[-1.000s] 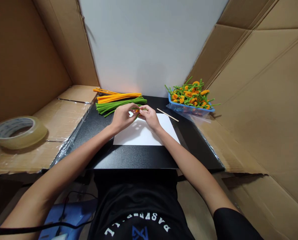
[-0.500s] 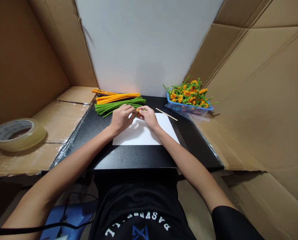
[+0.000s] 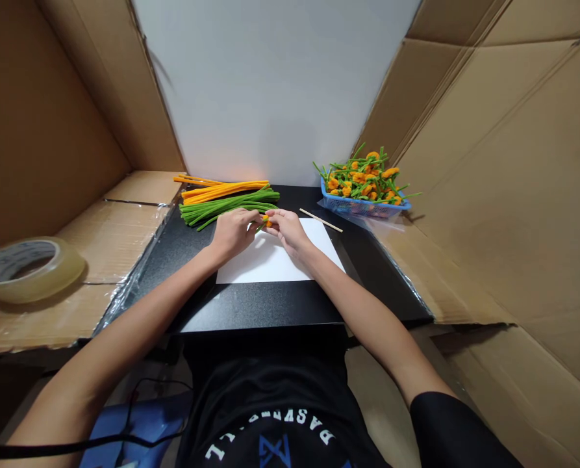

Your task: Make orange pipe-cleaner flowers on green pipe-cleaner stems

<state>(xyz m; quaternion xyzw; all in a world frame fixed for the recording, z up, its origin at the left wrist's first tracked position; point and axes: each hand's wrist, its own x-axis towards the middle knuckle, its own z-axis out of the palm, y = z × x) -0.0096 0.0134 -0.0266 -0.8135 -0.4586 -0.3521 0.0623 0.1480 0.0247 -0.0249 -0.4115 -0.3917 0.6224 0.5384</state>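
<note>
Between my fingertips, above the white sheet of paper (image 3: 270, 265), is a small pipe-cleaner flower (image 3: 266, 221) with an orange head and a green stem. My left hand (image 3: 234, 233) pinches it from the left, around the green part. From the other side my right hand (image 3: 290, 232) grips the orange head between thumb and fingers. Parts of the flower are hidden by the fingers. Just behind the hands lie a bundle of green pipe cleaners (image 3: 221, 207) and a bundle of orange pipe cleaners (image 3: 225, 190).
A blue basket (image 3: 362, 207) heaped with orange and green pipe-cleaner flowers stands at the back right. A thin wooden stick (image 3: 321, 220) lies beside the paper on the black table (image 3: 251, 305). At left a roll of clear tape (image 3: 65, 273) rests on cardboard. Cardboard walls rise on both sides.
The hands have shifted slightly, and more of the orange flower head shows between the fingers. The whole view has moved a little; the other things lie as before.
</note>
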